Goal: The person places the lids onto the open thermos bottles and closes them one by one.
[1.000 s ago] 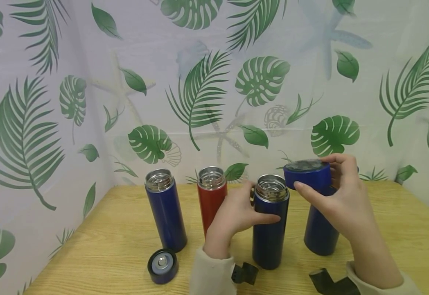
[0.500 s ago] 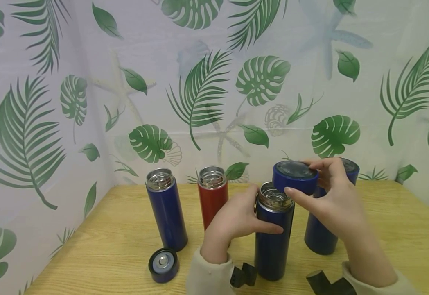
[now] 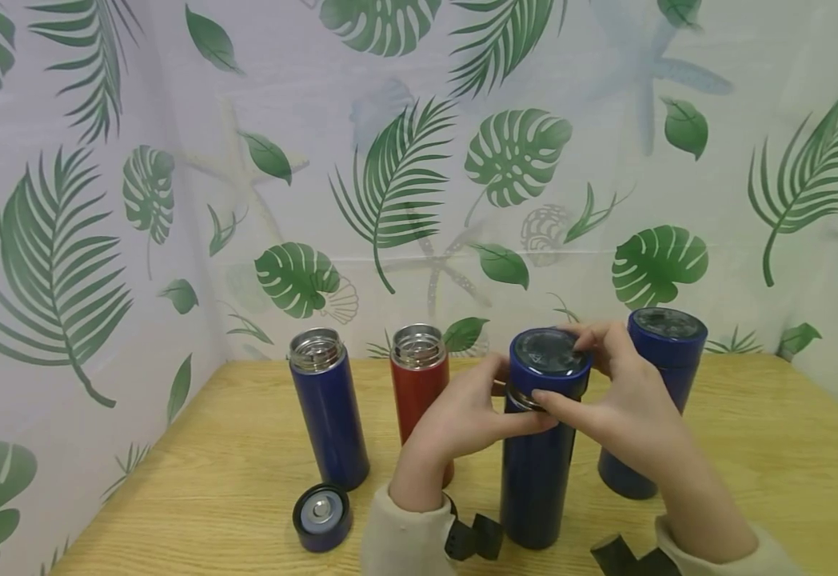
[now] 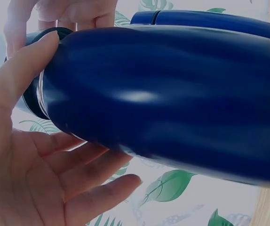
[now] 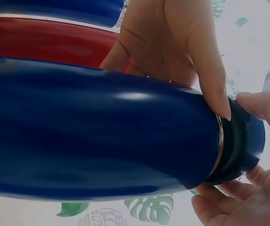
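Observation:
A dark blue thermos bottle (image 3: 537, 488) stands on the table in the head view, with a blue lid (image 3: 550, 364) on its mouth. My right hand (image 3: 624, 396) pinches that lid between thumb and fingers. Just below the rim, my left hand (image 3: 465, 412) grips the bottle's neck, its thumb across the front. A silver ring of neck shows between lid and body. In the left wrist view the blue bottle (image 4: 172, 99) fills the middle, my left thumb near its neck. The right wrist view shows the lid (image 5: 255, 141) between my right fingers.
Left of the hands stand an open blue bottle (image 3: 329, 424) and an open red bottle (image 3: 415, 392). A loose lid (image 3: 322, 518) lies upside down in front of the blue one. Behind my right hand is a lidded blue bottle (image 3: 671, 352). A leaf-patterned cloth (image 3: 419, 160) hangs behind.
My right hand has moved left and down, bringing the lid from beside the bottle onto its mouth. The held bottle has shifted slightly toward me, my left hand staying around it.

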`<action>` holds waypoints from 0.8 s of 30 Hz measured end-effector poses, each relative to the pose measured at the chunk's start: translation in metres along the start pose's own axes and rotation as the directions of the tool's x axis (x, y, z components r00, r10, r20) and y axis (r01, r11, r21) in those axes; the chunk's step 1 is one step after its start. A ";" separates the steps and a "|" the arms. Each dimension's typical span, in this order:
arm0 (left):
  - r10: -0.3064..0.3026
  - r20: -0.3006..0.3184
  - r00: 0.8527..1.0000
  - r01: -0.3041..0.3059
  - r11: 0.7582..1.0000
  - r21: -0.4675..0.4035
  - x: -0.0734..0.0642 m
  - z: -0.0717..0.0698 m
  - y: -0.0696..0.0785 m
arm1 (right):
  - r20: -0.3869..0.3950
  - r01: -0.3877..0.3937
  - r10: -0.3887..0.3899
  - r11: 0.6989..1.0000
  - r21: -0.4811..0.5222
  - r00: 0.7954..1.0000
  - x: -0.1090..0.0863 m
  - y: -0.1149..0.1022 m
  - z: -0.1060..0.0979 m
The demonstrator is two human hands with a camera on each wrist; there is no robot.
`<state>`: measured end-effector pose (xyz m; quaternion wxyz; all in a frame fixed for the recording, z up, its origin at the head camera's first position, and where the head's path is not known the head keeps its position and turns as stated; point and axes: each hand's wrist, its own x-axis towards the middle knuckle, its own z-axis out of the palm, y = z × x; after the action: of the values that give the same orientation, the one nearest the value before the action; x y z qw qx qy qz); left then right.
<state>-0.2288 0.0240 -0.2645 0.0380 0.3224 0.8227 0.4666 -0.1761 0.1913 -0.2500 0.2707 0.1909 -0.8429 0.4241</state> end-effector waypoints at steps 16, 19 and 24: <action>0.013 0.004 1.000 -0.013 0.999 -0.034 0.002 0.000 -0.002 | 0.020 0.003 -0.002 0.999 -0.032 1.000 -0.001 -0.001 0.002; 0.007 0.003 1.000 -0.007 0.999 -0.034 0.002 0.000 -0.002 | 0.012 -0.004 0.005 0.999 -0.049 1.000 -0.001 -0.001 0.002; 0.001 0.003 1.000 -0.001 0.999 -0.032 0.001 0.000 -0.003 | 0.004 0.001 -0.001 0.997 -0.074 1.000 -0.001 -0.001 0.001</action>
<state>-0.2313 0.0239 -0.2665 0.0441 0.3227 0.8149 0.4794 -0.1755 0.1898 -0.2504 0.2761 0.1822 -0.8584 0.3922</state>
